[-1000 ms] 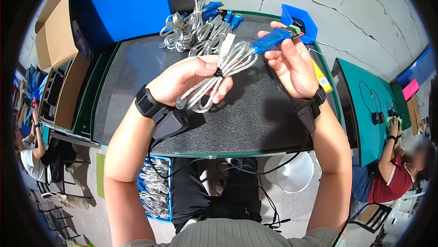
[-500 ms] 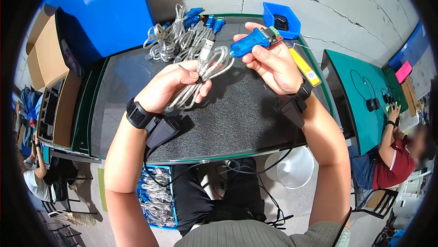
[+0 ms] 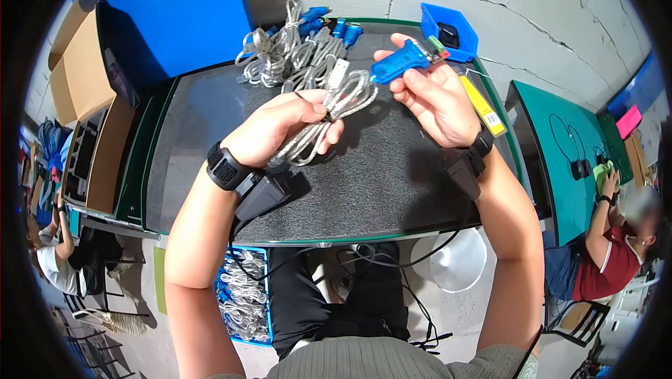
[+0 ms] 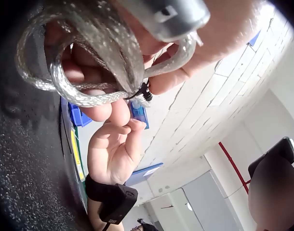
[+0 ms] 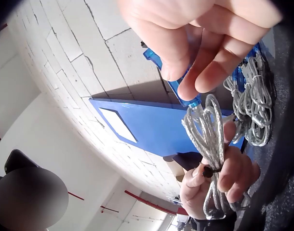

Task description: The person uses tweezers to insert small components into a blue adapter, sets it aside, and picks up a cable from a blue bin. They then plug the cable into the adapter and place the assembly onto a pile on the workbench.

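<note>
A coiled, clear-jacketed silver cable [image 3: 353, 99] is held in mid-air over the black-topped table. My left hand [image 3: 280, 123] pinches it between thumb and fingers at a black tie [image 5: 208, 171] round its middle. The cable's metal USB plug [image 4: 178, 19] sticks out of the bundle near that hand. At the other end is a translucent blue serial connector [image 3: 397, 65], gripped by my right hand [image 3: 441, 102] with the thumb on its near side. A small green terminal block [image 3: 438, 46] sits at the connector's outer end.
Several similar cables [image 3: 280, 60] lie piled at the table's back. A blue bin [image 3: 465, 36] and a yellow packet [image 3: 483, 106] are at the right. On the left stands an open cardboard box [image 3: 108, 162]. Below are a crate of cables [image 3: 269, 309] and a white bucket [image 3: 462, 267].
Both hands keep their holds on the cable and connector. The connector has tilted slightly, its green end now higher relative to the blue body. The head view has shifted a little.
</note>
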Demonstrator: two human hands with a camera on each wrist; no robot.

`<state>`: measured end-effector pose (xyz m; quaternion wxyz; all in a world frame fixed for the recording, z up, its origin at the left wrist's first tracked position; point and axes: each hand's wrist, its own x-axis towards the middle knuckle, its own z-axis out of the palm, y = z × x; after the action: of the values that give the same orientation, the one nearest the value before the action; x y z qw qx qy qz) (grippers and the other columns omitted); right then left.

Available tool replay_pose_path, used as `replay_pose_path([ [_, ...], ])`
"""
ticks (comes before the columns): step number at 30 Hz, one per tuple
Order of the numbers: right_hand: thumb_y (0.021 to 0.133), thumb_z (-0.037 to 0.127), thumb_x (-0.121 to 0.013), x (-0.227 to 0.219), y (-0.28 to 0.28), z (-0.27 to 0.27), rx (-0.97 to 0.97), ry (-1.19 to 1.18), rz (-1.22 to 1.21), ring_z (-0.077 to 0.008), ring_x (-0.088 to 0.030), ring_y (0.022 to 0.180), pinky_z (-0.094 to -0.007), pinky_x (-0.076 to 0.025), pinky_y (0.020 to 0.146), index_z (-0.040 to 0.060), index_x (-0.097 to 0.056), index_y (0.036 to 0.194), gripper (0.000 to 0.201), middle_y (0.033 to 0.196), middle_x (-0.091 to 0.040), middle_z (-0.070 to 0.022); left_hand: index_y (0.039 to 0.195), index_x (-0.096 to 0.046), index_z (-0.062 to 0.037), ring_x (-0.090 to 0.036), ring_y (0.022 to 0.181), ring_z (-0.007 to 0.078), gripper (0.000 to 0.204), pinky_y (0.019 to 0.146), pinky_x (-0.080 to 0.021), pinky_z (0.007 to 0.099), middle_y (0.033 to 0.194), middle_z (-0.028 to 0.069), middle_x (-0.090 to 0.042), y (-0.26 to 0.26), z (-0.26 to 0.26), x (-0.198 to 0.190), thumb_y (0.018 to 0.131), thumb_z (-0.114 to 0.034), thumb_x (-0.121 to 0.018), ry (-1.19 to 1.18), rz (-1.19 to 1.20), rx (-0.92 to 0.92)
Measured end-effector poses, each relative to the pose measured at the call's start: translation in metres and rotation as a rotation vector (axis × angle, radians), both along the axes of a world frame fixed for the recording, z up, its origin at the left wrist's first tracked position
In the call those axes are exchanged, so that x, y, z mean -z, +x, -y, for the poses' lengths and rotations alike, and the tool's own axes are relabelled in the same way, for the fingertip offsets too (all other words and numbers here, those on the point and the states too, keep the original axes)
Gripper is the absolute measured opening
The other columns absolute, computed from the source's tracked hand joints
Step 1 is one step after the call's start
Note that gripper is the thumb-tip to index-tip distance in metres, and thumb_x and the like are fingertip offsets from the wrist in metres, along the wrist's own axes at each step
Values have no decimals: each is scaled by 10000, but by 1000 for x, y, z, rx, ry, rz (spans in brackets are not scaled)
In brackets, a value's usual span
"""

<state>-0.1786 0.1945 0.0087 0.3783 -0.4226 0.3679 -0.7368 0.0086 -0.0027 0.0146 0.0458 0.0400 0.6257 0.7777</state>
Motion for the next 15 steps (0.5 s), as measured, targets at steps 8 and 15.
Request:
replay_pose_path([
  [8,998,172,-589,0,-1,0,-12,28,-31,-124,-651,991,-254,-544,855,40,-413,1414,470,1306,-587,-117,1129,-570,38,-624,749,131,331,710,-511,258,912,88,-659,1,-5,-4,968,-210,-422,-9,70,-6],
  [15,1018,187,-550,6,-4,3,-12,71,3,-129,-652,973,-264,-550,853,38,-393,1432,467,1312,-584,-138,1359,-472,56,-600,736,153,539,667,-493,265,913,116,-635,2,-5,-2,1004,-348,-442,-86,29,38],
])
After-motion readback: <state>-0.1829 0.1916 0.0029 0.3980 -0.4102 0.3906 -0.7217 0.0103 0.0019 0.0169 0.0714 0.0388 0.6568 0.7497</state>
